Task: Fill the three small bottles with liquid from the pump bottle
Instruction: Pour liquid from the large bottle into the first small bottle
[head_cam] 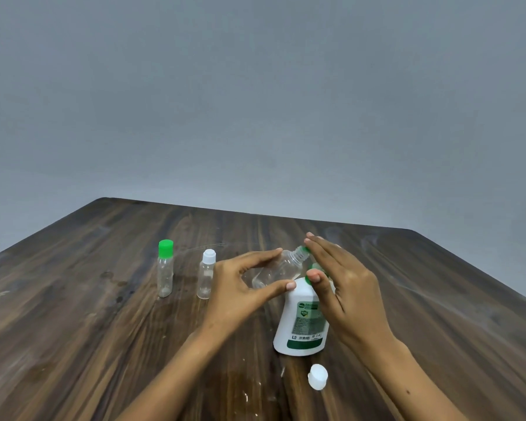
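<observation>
filling step | left hand (240, 287) fingers pinch uncapped clear plastic small bottle (278, 268), tilted, neck up-right at green pump spout | right hand (343, 281) fingers flat atop white pump bottle (302, 326) on surface

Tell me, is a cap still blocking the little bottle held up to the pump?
No. The tilted clear bottle in the left hand shows bare threads; its white cap lies on the table. The right hand covers the pump bottle spout, hiding that gap.
</observation>
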`<state>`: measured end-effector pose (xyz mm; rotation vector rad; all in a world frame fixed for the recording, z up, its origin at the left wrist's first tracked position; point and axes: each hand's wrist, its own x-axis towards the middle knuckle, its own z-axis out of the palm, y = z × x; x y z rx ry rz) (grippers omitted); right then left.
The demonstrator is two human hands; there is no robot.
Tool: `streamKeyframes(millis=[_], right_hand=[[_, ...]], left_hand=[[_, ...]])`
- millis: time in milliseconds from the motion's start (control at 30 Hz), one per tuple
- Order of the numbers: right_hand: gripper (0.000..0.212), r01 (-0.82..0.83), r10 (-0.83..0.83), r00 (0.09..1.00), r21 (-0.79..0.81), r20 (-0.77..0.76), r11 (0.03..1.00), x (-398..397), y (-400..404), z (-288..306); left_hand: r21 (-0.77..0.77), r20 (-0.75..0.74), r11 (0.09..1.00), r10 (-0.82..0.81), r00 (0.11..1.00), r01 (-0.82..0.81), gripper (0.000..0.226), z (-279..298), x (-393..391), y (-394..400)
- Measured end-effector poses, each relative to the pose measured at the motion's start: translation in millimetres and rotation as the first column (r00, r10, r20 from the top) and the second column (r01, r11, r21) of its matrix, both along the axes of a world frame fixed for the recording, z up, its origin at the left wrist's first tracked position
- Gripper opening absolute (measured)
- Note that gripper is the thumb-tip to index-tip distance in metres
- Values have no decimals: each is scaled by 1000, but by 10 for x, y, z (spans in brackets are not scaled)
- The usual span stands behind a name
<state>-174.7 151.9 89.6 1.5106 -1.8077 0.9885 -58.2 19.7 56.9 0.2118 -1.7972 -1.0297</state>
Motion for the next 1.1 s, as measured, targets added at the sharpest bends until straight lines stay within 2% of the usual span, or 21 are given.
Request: streamKeyframes(millis=[100,267,500,733,1100], right_hand=[[78,-3,3,999,18,-42,1000,-21,13,42],[80,28,-28,1000,-1,0,1000,24,-23,3],[82,-20,20,1000,38,-5,999,0,25,78],[82,-11,9,999,60,34,998,29,27,53],[83,-3,3,1000,73,5,997,22,36,49]], left_hand=[[13,-4,1000,2,1000,-2,54,-6,0,-2],[1,10,1000,7,1000,-7,55,-9,2,-6],[29,-3,1000,-7,1000,7,57,21,18,23],[-10,1,1000,23,1000,-23,56,18,17,17],[-44,-5,999,17,1000,-17,56,25,26,9]])
